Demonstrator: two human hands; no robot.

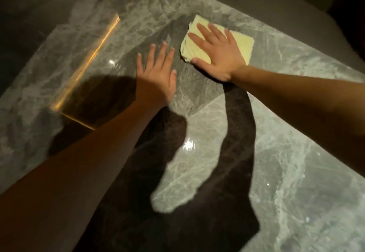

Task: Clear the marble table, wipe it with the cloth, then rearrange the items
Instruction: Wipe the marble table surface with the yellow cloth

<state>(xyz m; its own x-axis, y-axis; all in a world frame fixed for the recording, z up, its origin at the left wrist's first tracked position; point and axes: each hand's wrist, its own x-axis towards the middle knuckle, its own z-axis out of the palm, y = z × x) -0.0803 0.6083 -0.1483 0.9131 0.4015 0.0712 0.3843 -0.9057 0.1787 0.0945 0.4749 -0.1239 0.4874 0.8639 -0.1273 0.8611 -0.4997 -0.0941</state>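
Observation:
A folded pale yellow cloth [243,44] lies on the grey marble table [286,152] toward its far side. My right hand [215,52] presses flat on the cloth, fingers spread, covering its middle. My left hand [158,73] rests flat on the bare marble just left of the cloth, fingers apart, holding nothing. Both forearms reach in from the near edge and cast dark shadows over the tabletop.
A gold-coloured metal strip [88,67] runs diagonally across the left part of the table and ends in a corner nearer me. Dark floor [29,24] lies beyond the left edge, and a dim grey surface [276,0] beyond the far edge.

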